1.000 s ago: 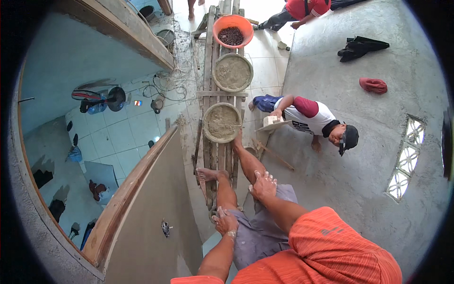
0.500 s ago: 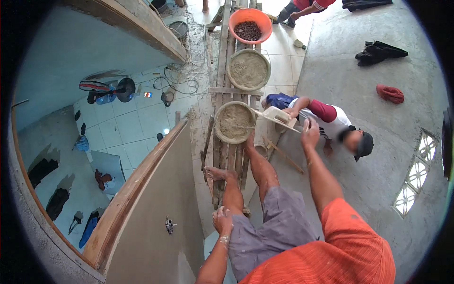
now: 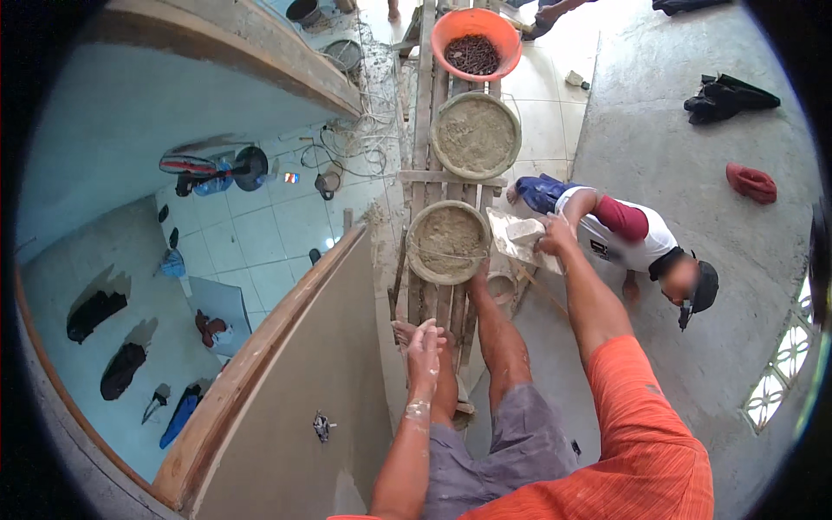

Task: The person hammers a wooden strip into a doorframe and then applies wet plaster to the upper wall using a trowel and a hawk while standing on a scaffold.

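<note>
Rough planks (image 3: 445,303) made our surface, with a nearer bucket (image 3: 448,280) and farther bucket (image 3: 477,176) of grey mix and an orange basin (image 3: 451,35) lined along it, probably to keep them within reach. Just right of the nearer bucket hung a pale flat board (image 3: 503,247) with a block on it, where a co-worker's arm (image 3: 581,204) also reached. Our right hand (image 3: 559,238) curled its fingers at the board's end; how firmly, we could not tell. Our left hand (image 3: 425,351), fingers extended, held nothing, perhaps for balance.
</note>
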Demonstrator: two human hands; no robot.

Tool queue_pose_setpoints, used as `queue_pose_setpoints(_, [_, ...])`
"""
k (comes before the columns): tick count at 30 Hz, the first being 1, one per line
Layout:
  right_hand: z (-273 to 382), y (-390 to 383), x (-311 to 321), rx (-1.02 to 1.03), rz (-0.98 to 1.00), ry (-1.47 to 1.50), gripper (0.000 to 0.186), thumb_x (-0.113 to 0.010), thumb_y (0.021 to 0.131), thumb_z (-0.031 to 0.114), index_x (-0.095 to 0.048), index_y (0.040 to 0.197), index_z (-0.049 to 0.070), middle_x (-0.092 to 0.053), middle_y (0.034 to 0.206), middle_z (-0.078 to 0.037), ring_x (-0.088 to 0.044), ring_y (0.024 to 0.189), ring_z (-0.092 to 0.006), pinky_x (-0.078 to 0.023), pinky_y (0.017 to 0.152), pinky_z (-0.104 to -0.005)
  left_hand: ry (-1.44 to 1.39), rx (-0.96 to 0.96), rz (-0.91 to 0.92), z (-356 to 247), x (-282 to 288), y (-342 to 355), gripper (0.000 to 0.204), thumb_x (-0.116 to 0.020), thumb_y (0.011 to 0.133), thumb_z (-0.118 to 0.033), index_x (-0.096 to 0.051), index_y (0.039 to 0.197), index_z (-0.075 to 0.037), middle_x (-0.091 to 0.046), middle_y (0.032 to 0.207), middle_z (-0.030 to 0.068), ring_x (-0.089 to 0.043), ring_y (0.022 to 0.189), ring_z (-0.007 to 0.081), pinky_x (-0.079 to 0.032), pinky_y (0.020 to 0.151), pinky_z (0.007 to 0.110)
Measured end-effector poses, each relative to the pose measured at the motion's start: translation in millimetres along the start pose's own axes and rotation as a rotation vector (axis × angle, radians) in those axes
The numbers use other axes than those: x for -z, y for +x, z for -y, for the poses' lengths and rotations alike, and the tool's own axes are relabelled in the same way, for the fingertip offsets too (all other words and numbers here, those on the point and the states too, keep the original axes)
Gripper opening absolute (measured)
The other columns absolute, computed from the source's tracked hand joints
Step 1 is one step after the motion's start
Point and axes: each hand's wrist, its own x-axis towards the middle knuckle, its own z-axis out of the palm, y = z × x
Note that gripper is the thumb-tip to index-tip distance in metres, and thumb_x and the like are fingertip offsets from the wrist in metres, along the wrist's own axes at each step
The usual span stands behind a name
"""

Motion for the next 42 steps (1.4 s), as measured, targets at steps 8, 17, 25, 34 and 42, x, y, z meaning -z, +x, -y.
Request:
queue_pose_setpoints(8, [35, -115, 6, -0.049, -0.679, 0.481, 0.043, -0.077, 0.075, 0.017, -0.066, 0.117, 0.010, -0.068, 0.117, -0.019, -0.062, 0.117, -0.0404, -0.045, 0.102, -0.0509, 0.194, 0.025, 0.121, 32, 8, -44, 0.038, -0.057, 0.107, -0.031, -0.064, 0.135, -0.005, -0.073, 0.109, 0.0056, -0.066, 0.091, 0.0115, -0.054, 0.081, 0.030])
queue_pose_setpoints(17, [156, -220, 65, -0.196, -0.836, 0.941, 0.077, -0.076, 0.075, 0.017, -0.043, 0.144, 0.008, -0.069, 0.117, -0.026, -0.067, 0.109, -0.0490, -0.053, 0.092, -0.0530, 0.304, 0.019, 0.123, 10, 67, -72, 0.037, -0.059, 0.106, -0.032, -0.064, 0.132, -0.007, -0.070, 0.107, 0.0023, -0.062, 0.085, 0.0110, -0.051, 0.075, 0.027])
queue_pose_setpoints(25, [211, -277, 29, -0.396, -0.398, 1.531, 0.100, -0.080, 0.076, 0.023, -0.030, 0.159, -0.001, -0.057, 0.141, -0.032, -0.061, 0.127, -0.0404, -0.050, 0.104, -0.0441, 0.468, -0.030, 0.161, -47, 93, -93, 0.045, -0.059, 0.106, -0.036, -0.059, 0.140, -0.006, -0.069, 0.118, 0.0068, -0.065, 0.095, 0.0144, -0.051, 0.081, 0.030])
queue_pose_setpoints(34, [243, -331, -19, -0.389, -0.159, 1.629, 0.094, -0.083, 0.072, 0.021, -0.038, 0.152, -0.002, -0.065, 0.129, -0.026, -0.065, 0.119, -0.0324, -0.053, 0.097, -0.0404, 0.571, 0.059, 0.155, -28, 148, -99, 0.050, -0.058, 0.106, -0.040, -0.056, 0.143, -0.006, -0.066, 0.127, 0.0100, -0.065, 0.101, 0.0175, -0.051, 0.083, 0.032])
queue_pose_setpoints(42, [254, -328, -55, -0.438, -0.118, 2.348, 0.054, -0.074, 0.078, 0.009, -0.057, 0.127, 0.000, -0.069, 0.094, -0.014, -0.069, 0.086, -0.0259, -0.057, 0.077, -0.0381, 0.680, 0.122, 0.218, -31, 132, -103, 0.047, -0.054, 0.108, -0.041, -0.056, 0.140, -0.006, -0.065, 0.129, 0.0094, -0.065, 0.106, 0.0214, -0.051, 0.092, 0.037])
